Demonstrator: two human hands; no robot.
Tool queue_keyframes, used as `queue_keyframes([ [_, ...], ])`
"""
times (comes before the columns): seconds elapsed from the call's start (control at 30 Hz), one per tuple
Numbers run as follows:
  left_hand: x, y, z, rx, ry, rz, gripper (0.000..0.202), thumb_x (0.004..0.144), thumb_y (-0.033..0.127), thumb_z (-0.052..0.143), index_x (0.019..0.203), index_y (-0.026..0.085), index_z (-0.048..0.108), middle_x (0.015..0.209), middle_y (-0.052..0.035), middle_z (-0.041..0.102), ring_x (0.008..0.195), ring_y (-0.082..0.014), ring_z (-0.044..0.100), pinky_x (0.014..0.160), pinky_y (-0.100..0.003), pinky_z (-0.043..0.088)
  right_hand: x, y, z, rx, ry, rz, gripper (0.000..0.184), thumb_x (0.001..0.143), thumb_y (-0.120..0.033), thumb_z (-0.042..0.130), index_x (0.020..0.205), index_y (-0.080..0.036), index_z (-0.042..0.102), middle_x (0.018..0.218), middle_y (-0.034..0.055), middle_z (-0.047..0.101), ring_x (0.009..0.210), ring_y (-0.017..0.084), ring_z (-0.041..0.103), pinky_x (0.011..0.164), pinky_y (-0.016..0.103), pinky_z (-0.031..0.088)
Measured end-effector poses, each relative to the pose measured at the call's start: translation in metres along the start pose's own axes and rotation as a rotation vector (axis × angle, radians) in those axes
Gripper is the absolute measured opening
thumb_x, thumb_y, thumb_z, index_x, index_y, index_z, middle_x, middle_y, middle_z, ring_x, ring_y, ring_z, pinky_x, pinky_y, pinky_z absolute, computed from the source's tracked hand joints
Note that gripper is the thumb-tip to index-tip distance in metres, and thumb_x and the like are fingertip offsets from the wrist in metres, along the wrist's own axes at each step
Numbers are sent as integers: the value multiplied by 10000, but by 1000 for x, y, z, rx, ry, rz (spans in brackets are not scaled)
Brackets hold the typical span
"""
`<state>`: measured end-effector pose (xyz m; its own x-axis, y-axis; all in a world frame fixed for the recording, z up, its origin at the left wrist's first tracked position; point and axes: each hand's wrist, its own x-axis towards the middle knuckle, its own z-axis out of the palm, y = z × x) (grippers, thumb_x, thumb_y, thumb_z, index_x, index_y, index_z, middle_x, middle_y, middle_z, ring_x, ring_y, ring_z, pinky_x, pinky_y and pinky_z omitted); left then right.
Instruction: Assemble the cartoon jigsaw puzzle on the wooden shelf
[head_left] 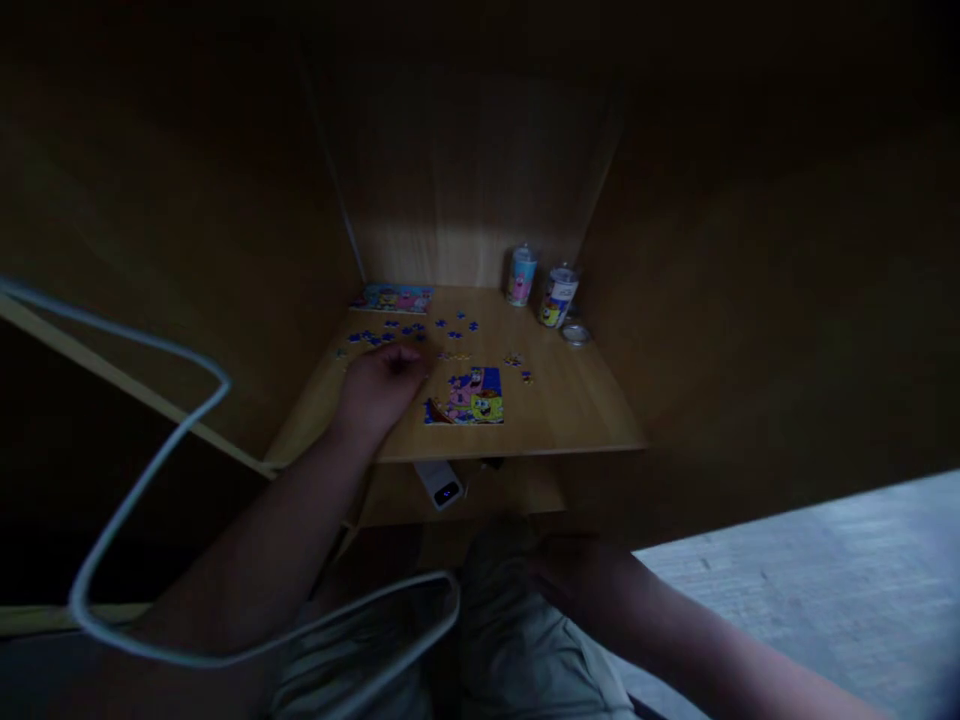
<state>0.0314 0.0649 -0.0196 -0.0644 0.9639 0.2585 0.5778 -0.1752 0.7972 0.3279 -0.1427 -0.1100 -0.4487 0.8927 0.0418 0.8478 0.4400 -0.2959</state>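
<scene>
My left hand (384, 385) is over the wooden shelf with its fingers curled together. Whatever may be between the fingertips is hidden. Just right of it lies a partly joined jigsaw puzzle (476, 398) with pink and yellow cartoon figures; its upper left is ragged. Loose blue puzzle pieces (367, 338) are scattered beyond the hand. Some yellowish puzzle pieces (513, 360) lie past the joined part. Low in the view, my right hand (559, 562) is down by my leg, its fingers lost in the dark.
Two cartoon-printed cans (520, 276) (557, 297) stand at the back right, with a round lid (576, 335) beside them. A picture card (394, 298) lies at the back left. Wooden walls enclose the shelf. A white device (439, 484) sits below; a white cable (150, 480) loops across the left.
</scene>
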Motion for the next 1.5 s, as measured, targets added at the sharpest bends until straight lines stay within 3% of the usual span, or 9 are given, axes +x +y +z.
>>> queue_keyframes([
  [0.1,-2,1,-3,4,-11,-2,135,870,373,707,854,266,788,800,-5,800,839,-277,748,827,-372,573,28,-12,-73,16,246,-112,238,1093,-305,597,1182,-323,817,1096,49,845,963,213,800,885,313,637],
  [0.23,-7,7,-8,2,-22,3,134,853,364,689,837,262,774,869,-18,826,860,-281,749,853,-379,571,93,0,-112,-45,425,71,257,1104,-294,581,1071,-249,833,1159,90,833,1048,242,773,1005,373,595],
  [0.4,-10,11,-12,-56,-36,16,103,828,342,696,816,263,762,895,-19,830,894,-275,753,862,-365,573,135,29,-100,71,418,65,308,1119,-349,563,1055,-230,840,1168,89,837,1084,232,767,1058,363,558],
  [0.57,-6,9,-12,-62,-24,-2,97,821,340,701,800,262,753,864,-21,818,898,-276,749,866,-367,569,164,51,-106,147,458,339,293,1099,-275,562,1222,-215,820,1224,98,830,1087,214,774,974,308,558],
  [0.77,-7,3,-11,-119,-45,-15,171,851,370,659,894,247,770,855,-24,810,861,-260,745,844,-369,579,201,56,-105,28,364,389,370,1084,-508,619,1167,-237,857,1200,107,821,1081,239,755,919,324,533],
  [0.97,-11,3,-13,-180,-67,-18,188,844,350,689,956,238,790,847,-12,799,754,-226,715,755,-344,563,202,65,-100,140,371,366,261,1043,-453,699,1033,-237,846,1080,61,848,965,203,759,829,295,513],
  [1.2,-6,-10,-4,-299,-15,-17,137,828,321,728,915,232,787,821,-12,787,732,-216,700,742,-333,541,196,75,-87,410,651,331,213,1014,-394,695,982,-209,793,1050,71,851,923,217,779,846,318,563],
  [1.4,-7,-17,-8,-519,89,-41,245,846,428,786,977,222,761,823,-9,754,693,-194,682,749,-326,545,191,73,-91,565,649,283,238,1011,-419,674,987,-202,770,1055,75,855,962,216,796,893,311,592],
  [1.5,-9,-16,-11,-590,110,-62,280,837,456,802,971,217,745,820,-8,750,682,-183,677,743,-316,548,188,67,-91,450,655,341,245,1025,-405,652,1023,-197,782,1080,86,853,977,224,796,909,319,588],
])
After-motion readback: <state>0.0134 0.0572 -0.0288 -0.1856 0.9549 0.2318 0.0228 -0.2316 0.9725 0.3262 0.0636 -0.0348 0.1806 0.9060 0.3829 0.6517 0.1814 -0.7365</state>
